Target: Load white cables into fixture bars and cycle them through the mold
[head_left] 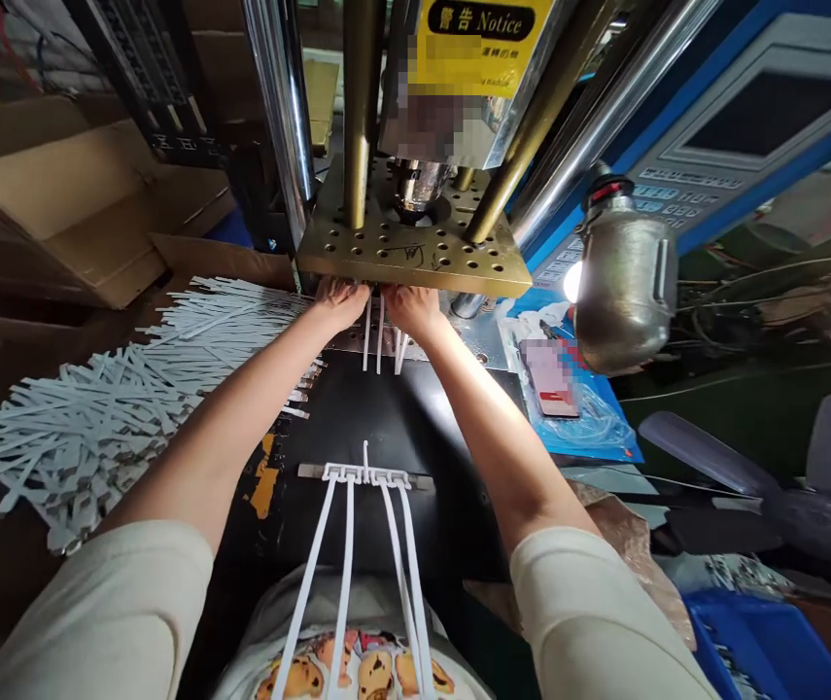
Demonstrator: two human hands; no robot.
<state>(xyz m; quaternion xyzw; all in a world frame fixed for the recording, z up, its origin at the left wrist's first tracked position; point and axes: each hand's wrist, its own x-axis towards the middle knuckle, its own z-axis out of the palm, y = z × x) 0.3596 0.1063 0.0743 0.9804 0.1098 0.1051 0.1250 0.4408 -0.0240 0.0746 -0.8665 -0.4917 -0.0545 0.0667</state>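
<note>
Both my hands reach under the brass-coloured plate of an upright press. My left hand is closed, fingers curled inward, and the plate's edge hides part of the fingertips. Close beside it, my right hand is closed too, its fingertips also hidden. White flat strips stick out toward me between and below the hands; whether the fingers grip them is hidden. Nearer me, a white moulded plastic piece with a short upright stem lies on a metal bar, with several long white strips running from it toward my lap.
Left of my arm lies a big pile of white strips with metal ends. Cardboard boxes stand behind it. At right are a lamp, a phone on a blue surface, a control panel, a fan and a blue bin.
</note>
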